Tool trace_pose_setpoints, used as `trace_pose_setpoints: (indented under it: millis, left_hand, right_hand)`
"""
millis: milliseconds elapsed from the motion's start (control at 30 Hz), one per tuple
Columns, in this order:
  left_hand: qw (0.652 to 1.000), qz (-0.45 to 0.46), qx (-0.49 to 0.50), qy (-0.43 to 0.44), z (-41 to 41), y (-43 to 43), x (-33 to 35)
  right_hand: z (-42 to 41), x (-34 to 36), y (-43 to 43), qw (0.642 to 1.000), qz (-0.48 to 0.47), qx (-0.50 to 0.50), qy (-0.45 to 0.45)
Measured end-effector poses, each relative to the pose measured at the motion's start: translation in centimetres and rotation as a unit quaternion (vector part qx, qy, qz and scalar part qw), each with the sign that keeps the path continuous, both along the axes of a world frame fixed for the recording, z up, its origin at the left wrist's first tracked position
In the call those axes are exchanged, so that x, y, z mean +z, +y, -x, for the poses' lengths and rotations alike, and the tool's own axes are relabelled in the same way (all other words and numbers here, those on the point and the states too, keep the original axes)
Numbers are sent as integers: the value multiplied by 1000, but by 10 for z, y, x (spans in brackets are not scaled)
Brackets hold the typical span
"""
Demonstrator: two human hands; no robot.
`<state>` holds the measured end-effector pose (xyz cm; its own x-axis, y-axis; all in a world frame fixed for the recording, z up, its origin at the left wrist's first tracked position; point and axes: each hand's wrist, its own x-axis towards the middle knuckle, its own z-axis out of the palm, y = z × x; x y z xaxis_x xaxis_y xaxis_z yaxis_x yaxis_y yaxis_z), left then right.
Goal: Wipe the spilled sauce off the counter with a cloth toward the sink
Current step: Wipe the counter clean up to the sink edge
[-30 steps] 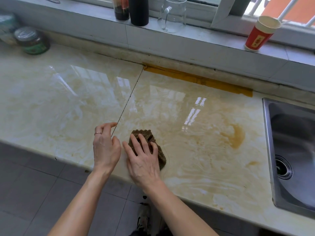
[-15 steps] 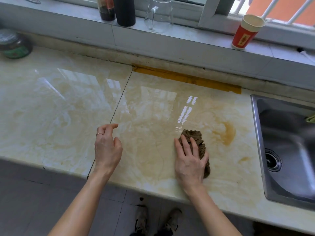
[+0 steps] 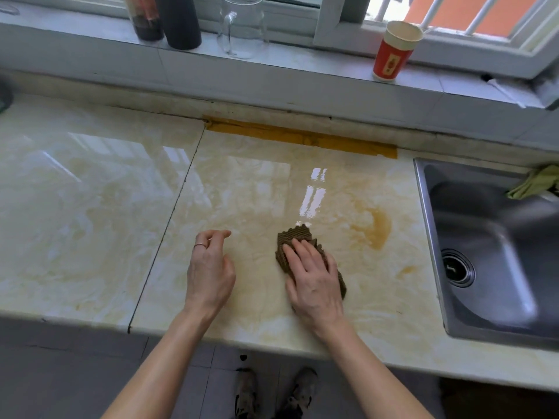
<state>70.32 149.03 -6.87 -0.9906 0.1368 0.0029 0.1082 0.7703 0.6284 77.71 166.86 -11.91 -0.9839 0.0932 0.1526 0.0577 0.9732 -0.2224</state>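
Glossy marble-look counter [image 3: 90, 207] under a window ledge, with yellowish streaks all over it. The right hand [image 3: 314, 276] lies flat on the brown ribbed cloth [image 3: 295, 237], fingers straight and pressing down, not gripping anything. The cloth sits bunched in the lower middle of the frame and pokes out past the fingertips. The left hand [image 3: 210, 273] is just to its left, fingers loosely curled and holding nothing. Right of the cloth, not touching it, is the brownish sauce puddle [image 3: 379, 228], plus a smaller spot [image 3: 408, 270] closer to the sink [image 3: 499, 237] at the right edge. The cloth looks soft, light and floppy, so I reckon it'll bunch up or skate on that slick surface. A flat palm over its middle with even pressure seems better than pinching an edge. The sauce looks thin, so it'll probably smear. Further out there's a green rag [image 3: 535, 186] on the sink's far rim and a paper cup [image 3: 394, 52] on the ledge.
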Motion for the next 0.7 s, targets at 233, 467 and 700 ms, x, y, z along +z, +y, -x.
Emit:
trace_pose_setpoints:
  millis: [233,467,700]
  left_hand:
    - [995,8,-95,-36,-5,30,-4]
    - [983,61,-159,-68,2,52,-1]
    - [971,122,-188,-82,17,76,3]
  right_hand:
    - [-20,2,22,1000,5,-9,1]
    - [8,7,81,993,15,-106,-58]
    - [14,4,60,999,20,-15,-45]
